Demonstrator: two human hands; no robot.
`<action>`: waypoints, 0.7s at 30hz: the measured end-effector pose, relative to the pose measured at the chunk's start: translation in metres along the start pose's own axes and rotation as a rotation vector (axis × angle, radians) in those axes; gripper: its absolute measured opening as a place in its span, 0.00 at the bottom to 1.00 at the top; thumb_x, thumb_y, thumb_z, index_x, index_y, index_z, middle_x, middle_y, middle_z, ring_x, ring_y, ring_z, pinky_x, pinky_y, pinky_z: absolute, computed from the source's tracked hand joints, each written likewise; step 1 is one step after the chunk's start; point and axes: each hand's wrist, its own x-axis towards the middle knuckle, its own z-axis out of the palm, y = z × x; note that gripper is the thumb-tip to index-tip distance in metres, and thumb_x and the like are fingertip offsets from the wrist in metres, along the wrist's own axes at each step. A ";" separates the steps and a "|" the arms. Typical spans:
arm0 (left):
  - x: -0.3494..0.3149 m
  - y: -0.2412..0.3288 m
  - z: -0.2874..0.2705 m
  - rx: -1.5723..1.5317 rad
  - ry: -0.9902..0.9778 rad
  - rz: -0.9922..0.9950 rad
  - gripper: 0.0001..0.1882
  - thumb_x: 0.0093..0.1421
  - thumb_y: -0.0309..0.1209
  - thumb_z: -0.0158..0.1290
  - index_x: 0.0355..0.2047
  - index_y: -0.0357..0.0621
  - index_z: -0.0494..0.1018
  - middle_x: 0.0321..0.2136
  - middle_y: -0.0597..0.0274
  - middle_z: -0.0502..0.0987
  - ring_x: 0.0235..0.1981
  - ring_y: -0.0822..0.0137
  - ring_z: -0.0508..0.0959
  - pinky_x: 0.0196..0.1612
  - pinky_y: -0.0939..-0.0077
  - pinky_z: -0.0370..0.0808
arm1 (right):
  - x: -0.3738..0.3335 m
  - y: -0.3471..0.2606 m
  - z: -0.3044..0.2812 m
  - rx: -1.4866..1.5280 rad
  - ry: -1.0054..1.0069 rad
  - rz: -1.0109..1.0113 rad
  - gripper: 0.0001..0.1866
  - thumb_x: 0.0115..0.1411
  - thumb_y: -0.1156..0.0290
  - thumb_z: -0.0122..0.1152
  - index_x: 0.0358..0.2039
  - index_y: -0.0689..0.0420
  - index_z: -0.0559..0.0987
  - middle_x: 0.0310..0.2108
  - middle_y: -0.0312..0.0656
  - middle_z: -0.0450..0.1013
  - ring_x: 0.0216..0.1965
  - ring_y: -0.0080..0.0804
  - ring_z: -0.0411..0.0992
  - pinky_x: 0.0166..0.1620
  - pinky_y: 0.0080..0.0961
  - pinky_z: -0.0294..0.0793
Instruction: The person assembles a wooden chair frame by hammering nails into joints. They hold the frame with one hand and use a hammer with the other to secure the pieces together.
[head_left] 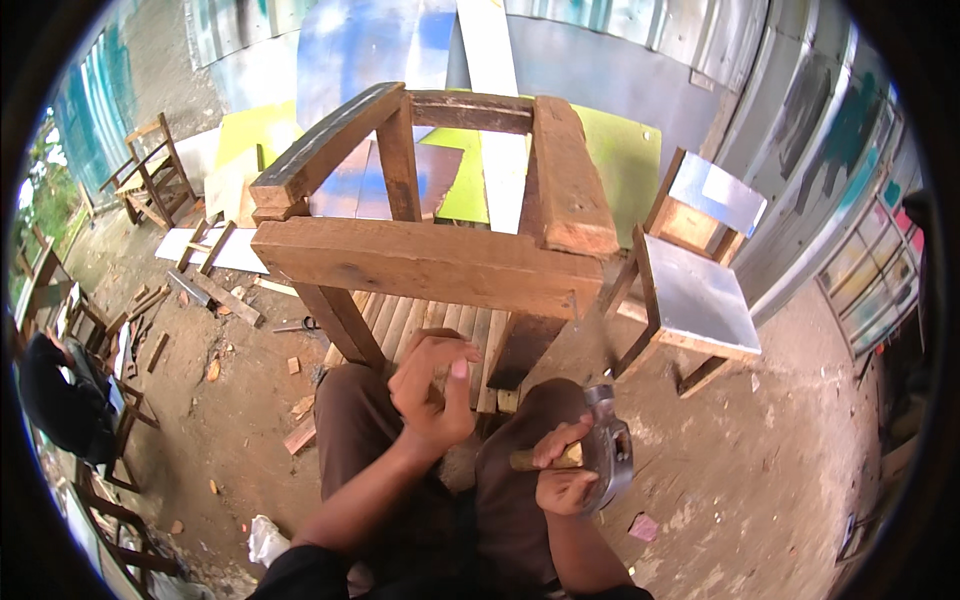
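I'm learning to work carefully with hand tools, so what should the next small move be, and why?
Probably raise the hammer in the right hand toward the right end of the wooden front rail. What looks like a nail shows there, the hammer is low beside the right knee, away from the rail, and the left hand is clear of that end.

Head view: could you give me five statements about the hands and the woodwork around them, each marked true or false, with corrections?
1. The right hand holds a claw hammer. True.
2. The left hand grips the top of the front board. False: it is below the front board in the picture, fingers curled.
3. A silver-seated chair stands to the right of the wooden frame. True.
4. The trousers are bright blue. False: the trousers are brown.
5. Wood scraps lie on the dirt floor. True.
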 end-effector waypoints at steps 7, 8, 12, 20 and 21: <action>-0.066 -0.112 0.051 -0.050 -0.237 -0.781 0.31 0.77 0.48 0.38 0.40 0.29 0.77 0.27 0.50 0.80 0.33 0.60 0.80 0.39 0.67 0.72 | 0.105 -0.035 -0.002 0.311 0.397 0.071 0.33 0.71 0.42 0.39 0.58 0.60 0.66 0.27 0.40 0.66 0.17 0.27 0.62 0.18 0.27 0.65; -0.070 -0.120 0.054 -0.028 -0.281 -0.797 0.32 0.77 0.50 0.37 0.40 0.29 0.77 0.27 0.49 0.80 0.33 0.60 0.80 0.39 0.65 0.72 | 0.130 -0.039 -0.004 0.219 0.414 0.122 0.28 0.71 0.45 0.45 0.53 0.58 0.71 0.26 0.37 0.67 0.17 0.24 0.61 0.17 0.26 0.62; -0.083 -0.132 0.064 -0.264 -0.350 -1.099 0.41 0.75 0.59 0.26 0.59 0.29 0.69 0.52 0.46 0.75 0.54 0.56 0.73 0.60 0.64 0.64 | 0.199 -0.016 -0.007 -0.234 0.509 0.307 0.20 0.66 0.51 0.61 0.43 0.54 0.72 0.26 0.37 0.71 0.18 0.24 0.66 0.19 0.23 0.62; -0.096 -0.144 0.063 -0.439 -0.467 -1.228 0.49 0.73 0.66 0.22 0.67 0.28 0.61 0.53 0.46 0.77 0.54 0.60 0.75 0.60 0.69 0.67 | 0.151 0.086 -0.042 -0.097 0.361 0.549 0.25 0.72 0.61 0.55 0.63 0.59 0.65 0.50 0.43 0.73 0.46 0.32 0.75 0.42 0.31 0.77; -0.099 -0.146 0.064 -0.379 -0.453 -1.233 0.50 0.72 0.67 0.22 0.66 0.28 0.62 0.51 0.46 0.77 0.53 0.60 0.76 0.60 0.69 0.67 | 0.148 0.096 -0.045 -0.050 0.374 0.497 0.26 0.72 0.62 0.54 0.65 0.59 0.63 0.54 0.43 0.71 0.51 0.33 0.72 0.48 0.32 0.76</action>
